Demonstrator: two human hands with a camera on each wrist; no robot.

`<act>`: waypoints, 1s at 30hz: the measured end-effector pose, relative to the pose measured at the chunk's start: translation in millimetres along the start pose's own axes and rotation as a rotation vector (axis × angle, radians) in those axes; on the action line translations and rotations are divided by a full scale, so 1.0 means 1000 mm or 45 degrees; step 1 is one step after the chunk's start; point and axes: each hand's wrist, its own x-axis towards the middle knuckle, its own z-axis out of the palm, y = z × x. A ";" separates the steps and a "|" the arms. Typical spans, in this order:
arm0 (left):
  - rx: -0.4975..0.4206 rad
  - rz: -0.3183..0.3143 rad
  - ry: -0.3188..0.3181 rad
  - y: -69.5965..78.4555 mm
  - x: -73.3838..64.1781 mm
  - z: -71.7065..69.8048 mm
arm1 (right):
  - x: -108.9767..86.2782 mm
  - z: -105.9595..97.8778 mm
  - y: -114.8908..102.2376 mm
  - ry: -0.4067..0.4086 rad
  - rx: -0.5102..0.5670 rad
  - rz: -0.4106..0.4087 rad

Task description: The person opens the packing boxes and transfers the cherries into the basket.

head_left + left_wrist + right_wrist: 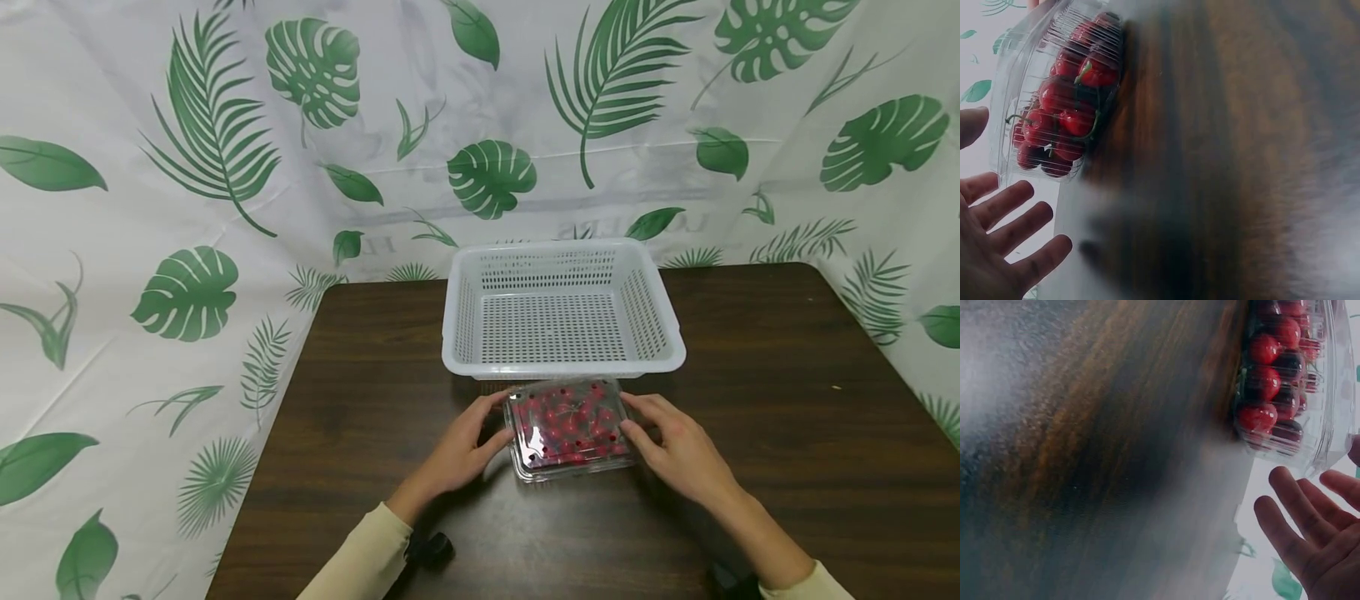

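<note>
A clear plastic clamshell box (570, 429) of red cherries, lid closed, lies on the table in front of the basket. Its ribbed side wall and several dark red cherries with green stems (1060, 115) show close up in the left wrist view. My left hand (461, 450) is at the box's left end, thumb and fingers spread, fingertips right at its rim. On the opposite end, my right hand (678, 446) has its thumb by the lid's edge and its loosely extended fingers (1300, 515) beside the rim.
Behind the box stands a white perforated plastic basket (562, 367). The dark wood-grain table (787, 433) extends to both sides. A white cloth with green leaf prints (405, 75) hangs along the back and sides. A black strap piece (431, 550) shows by the left wrist.
</note>
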 end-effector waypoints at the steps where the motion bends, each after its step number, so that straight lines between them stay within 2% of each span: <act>1: 0.012 0.000 -0.001 0.001 -0.003 0.000 | 0.001 0.000 0.000 -0.003 0.001 -0.004; 14: 0.090 -0.027 0.001 0.018 -0.029 0.001 | 0.013 -0.003 0.002 -0.093 0.032 0.005; 22: 0.103 -0.019 0.019 0.029 -0.036 0.005 | 0.021 -0.005 0.003 -0.146 0.078 0.017; 30: 0.097 -0.031 0.034 0.031 -0.037 0.007 | 0.024 -0.005 0.005 -0.160 0.094 0.026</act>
